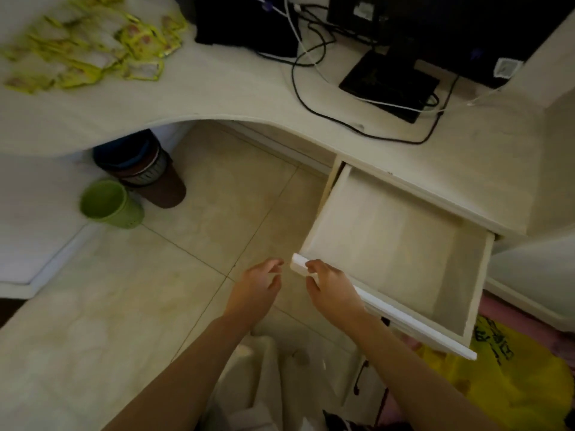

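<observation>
Drawer (382,241) stood open, drawn well out from under the right end of the pale desk (217,98), its front board toward the person. Right hand (333,290) gripped that front board at its left corner, fingers curled over the top edge, thumb on the outer face. Left hand (258,290) hovered just beside the same corner, not touching, fingers loosely spread and holding nothing. Judged risks: the hold sat far off centre, so a one-handed push or pull could skew the drawer on its runners and jam it. If pushed home with fingers over the top edge, they could be pinched against the desk's underside. The drawer looked near the end of its travel; any further pull might tip it out onto the yellow bag (513,377) below. The left hand's fingertips, so near the corner, could be struck.
</observation>
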`<control>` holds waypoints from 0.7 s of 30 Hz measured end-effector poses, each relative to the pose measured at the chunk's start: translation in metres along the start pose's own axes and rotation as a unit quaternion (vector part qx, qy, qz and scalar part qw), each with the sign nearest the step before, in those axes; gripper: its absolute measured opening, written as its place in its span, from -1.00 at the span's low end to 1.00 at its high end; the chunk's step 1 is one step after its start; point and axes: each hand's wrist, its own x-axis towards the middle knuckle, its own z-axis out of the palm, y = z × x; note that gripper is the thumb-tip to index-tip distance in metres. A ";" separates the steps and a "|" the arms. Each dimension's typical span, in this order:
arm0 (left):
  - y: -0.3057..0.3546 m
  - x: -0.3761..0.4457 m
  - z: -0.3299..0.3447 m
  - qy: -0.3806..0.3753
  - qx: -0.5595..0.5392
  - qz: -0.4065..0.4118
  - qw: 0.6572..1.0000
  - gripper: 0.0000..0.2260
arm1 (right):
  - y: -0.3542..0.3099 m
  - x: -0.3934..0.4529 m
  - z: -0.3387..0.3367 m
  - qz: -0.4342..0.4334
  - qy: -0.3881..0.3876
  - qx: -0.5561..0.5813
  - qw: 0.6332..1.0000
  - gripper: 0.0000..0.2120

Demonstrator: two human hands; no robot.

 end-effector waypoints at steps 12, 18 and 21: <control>-0.114 0.004 -0.157 0.175 0.016 -0.155 0.972 -0.75 | -0.165 0.098 0.029 -0.087 -0.020 0.006 0.996 -0.66; -0.164 0.041 -0.246 0.218 0.021 -0.179 0.959 -0.76 | -0.242 0.165 0.041 -0.103 -0.012 0.006 0.995 -0.63; -0.179 0.068 -0.283 0.232 0.022 -0.184 0.955 -0.76 | -0.276 0.198 0.039 -0.110 -0.011 -0.003 0.994 -0.62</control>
